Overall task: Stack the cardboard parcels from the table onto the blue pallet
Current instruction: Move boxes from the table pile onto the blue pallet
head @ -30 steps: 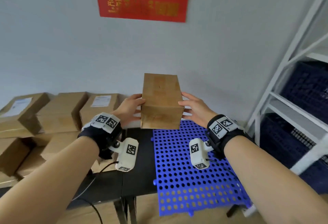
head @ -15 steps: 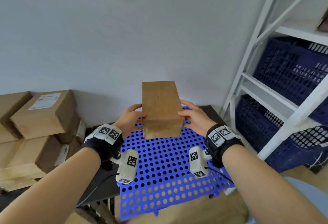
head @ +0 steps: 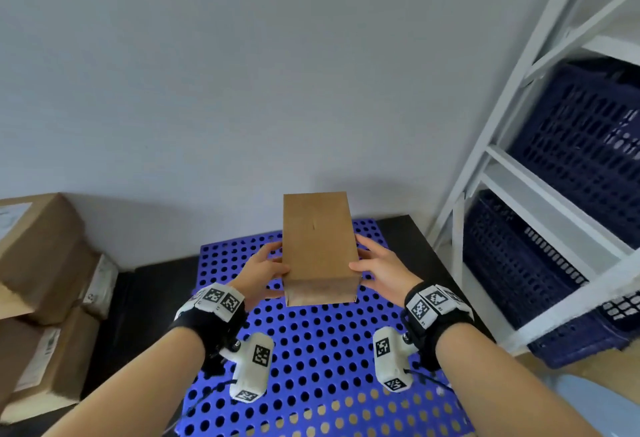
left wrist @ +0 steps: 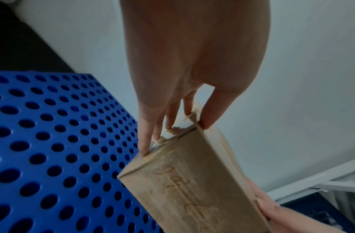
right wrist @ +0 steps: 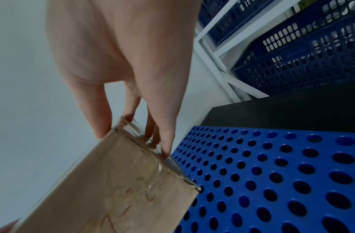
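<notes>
A small brown cardboard parcel [head: 317,242] hangs tilted over the far middle of the blue perforated pallet [head: 311,350]. My left hand [head: 265,270] grips its left end and my right hand [head: 379,267] grips its right end. In the left wrist view the left hand [left wrist: 192,63] has its fingertips [left wrist: 144,151] on the taped end of the parcel [left wrist: 192,181], above the pallet [left wrist: 53,141]. In the right wrist view the right hand [right wrist: 122,55] clasps the other taped end of the parcel [right wrist: 112,189]. I cannot tell whether the parcel's underside touches the pallet.
More cardboard parcels [head: 41,246] are piled on the black table [head: 145,298] at the left. A white shelf frame [head: 485,173] with dark blue crates [head: 571,146] stands close on the right. A pale wall lies just behind the pallet.
Both hands carried the parcel rightward from the table side to over the pallet's middle and lowered it. The pile of parcels has slid to the left edge of view.
</notes>
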### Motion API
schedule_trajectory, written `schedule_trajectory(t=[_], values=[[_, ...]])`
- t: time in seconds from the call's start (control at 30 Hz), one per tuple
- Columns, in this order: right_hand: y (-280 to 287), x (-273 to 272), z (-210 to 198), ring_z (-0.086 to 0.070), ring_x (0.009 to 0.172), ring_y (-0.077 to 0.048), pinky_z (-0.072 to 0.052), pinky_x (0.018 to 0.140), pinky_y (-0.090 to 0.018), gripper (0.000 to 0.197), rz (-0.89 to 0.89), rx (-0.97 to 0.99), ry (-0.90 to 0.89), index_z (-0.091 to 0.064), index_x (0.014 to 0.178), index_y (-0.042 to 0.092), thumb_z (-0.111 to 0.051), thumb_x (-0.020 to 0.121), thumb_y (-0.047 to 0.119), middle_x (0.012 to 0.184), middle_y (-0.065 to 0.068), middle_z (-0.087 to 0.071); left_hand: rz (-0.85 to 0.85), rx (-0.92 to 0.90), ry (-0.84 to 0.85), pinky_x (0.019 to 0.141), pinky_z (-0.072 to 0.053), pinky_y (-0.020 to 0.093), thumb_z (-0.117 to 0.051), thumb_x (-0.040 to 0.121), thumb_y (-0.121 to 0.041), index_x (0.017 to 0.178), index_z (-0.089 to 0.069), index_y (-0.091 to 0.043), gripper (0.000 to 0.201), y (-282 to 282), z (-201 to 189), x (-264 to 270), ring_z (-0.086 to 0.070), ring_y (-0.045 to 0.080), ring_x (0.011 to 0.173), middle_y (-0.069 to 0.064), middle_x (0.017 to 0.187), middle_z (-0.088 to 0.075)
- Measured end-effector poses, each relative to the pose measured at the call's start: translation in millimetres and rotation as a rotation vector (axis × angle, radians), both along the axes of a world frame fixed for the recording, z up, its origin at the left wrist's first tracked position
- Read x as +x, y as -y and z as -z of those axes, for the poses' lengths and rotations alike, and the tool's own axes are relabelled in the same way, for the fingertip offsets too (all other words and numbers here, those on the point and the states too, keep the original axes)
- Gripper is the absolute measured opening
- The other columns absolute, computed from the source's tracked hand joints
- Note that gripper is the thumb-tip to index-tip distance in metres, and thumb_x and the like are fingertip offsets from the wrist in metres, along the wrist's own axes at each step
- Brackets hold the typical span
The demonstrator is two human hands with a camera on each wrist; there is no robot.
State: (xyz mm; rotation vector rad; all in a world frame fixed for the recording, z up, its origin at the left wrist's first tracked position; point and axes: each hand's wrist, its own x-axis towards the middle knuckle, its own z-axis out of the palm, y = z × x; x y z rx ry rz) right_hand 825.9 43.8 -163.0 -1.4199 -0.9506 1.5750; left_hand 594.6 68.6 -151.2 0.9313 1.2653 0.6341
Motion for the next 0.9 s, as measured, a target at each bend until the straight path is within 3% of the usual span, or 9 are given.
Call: schedule_trajectory(t=[0.07,0.23,0.4,0.57,0.67,0.8,0.9], values=[[-9.7,13.1,7.6,-0.063,0.105,-0.023,-0.053,0.087,-0.038,0.06,-0.009,-0.016,-0.011,-0.045,0.139,0.026,-0.052,0.089,-0.007,0.123,-0.005,-0.06,-0.013,-0.033,0.018,0.076,-0.053,0.045,-0.046,0.093,0.004,0.136,-0.039,-0.024,0.052,-5.2,8.5,12.7,-0.059,0.029,0.106,0.01,0.12,-0.06],[-36.1,46.3,26.6,-0.061,0.106,-0.025,-0.053,0.085,-0.039,0.06,-0.029,-0.055,-0.051,-0.043,0.139,0.023,-0.048,0.089,-0.011,0.124,-0.009,-0.058,-0.066,-0.068,0.018,0.093,-0.048,0.053,-0.049,0.093,0.001,0.134,-0.041,-0.028,0.051,-18.1,29.2,45.8,-0.059,0.029,0.109,0.007,0.125,-0.058],[-58.2,74.2,46.5,-0.062,0.105,-0.028,-0.052,0.076,-0.034,0.065,-0.041,-0.111,-0.109,-0.04,0.14,0.023,-0.05,0.088,-0.013,0.119,-0.012,-0.059,-0.164,-0.091,0.038,0.078,-0.053,0.044,-0.046,0.093,0.004,0.133,-0.043,-0.026,0.05,-28.0,46.3,75.8,-0.06,0.027,0.104,0.007,0.125,-0.058],[-72.9,90.5,63.7,-0.06,0.109,-0.028,-0.053,0.079,-0.034,0.067,-0.069,-0.138,-0.138,-0.036,0.142,0.024,-0.051,0.087,-0.013,0.122,-0.012,-0.058,-0.211,-0.104,0.022,0.093,-0.048,0.05,-0.045,0.093,0.004,0.134,-0.043,-0.028,0.052,-35.9,58.2,92.7,-0.06,0.027,0.108,0.002,0.124,-0.058],[-78.3,93.5,71.1,-0.059,0.111,-0.027,-0.053,0.077,-0.032,0.069,-0.088,-0.153,-0.152,-0.035,0.144,0.024,-0.051,0.088,-0.012,0.125,-0.013,-0.057,-0.227,-0.112,0.024,0.088,-0.049,0.045,-0.044,0.093,0.005,0.136,-0.041,-0.027,0.054,-38.8,63.0,96.4,-0.058,0.026,0.109,0.002,0.125,-0.057],[-87.4,94.0,78.0,-0.059,0.112,-0.027,-0.053,0.086,-0.038,0.071,-0.129,-0.166,-0.149,-0.031,0.146,0.026,-0.05,0.088,-0.011,0.125,-0.012,-0.058,-0.247,-0.121,0.031,0.085,-0.051,0.044,-0.045,0.093,0.005,0.136,-0.042,-0.026,0.053,-43.1,67.0,96.7,-0.058,0.026,0.109,0.002,0.124,-0.058],[-90.7,94.1,82.1,-0.059,0.112,-0.028,-0.053,0.086,-0.038,0.071,-0.137,-0.179,-0.14,-0.031,0.146,0.027,-0.049,0.089,-0.012,0.124,-0.012,-0.058,-0.249,-0.139,0.029,0.08,-0.051,0.041,-0.044,0.093,0.005,0.134,-0.043,-0.027,0.052,-46.3,71.0,98.1,-0.059,0.025,0.107,0.0,0.119,-0.06]])
